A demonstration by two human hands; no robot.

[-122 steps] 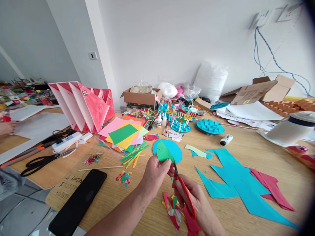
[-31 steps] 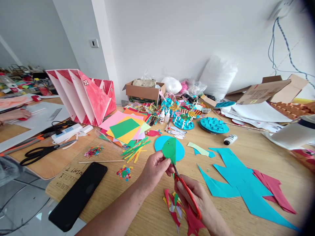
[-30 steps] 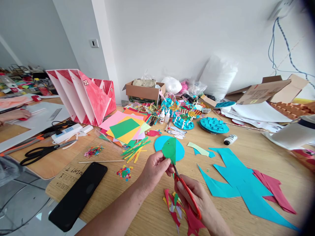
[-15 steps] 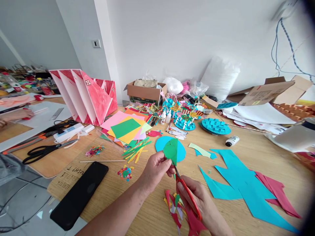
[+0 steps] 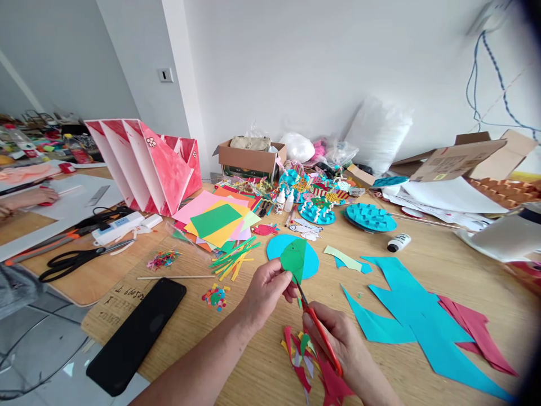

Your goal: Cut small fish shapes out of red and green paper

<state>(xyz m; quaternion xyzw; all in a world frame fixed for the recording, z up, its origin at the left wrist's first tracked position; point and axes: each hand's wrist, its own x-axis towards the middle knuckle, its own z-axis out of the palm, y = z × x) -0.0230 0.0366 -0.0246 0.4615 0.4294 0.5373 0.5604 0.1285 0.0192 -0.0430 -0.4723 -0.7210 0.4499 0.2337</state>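
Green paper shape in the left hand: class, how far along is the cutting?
Done: the green paper shape has a rounded top edge, and red, green and yellow paper scraps lie under the hands. In hand: the left hand pinches it while the right hand holds red-handled scissors at its lower tip. Left: that lower edge looks unfinished.

One head-worn camera looks forward and down from close above the near edge of the wooden table point(image 5: 426, 256), facing the white wall point(image 5: 316, 62) behind
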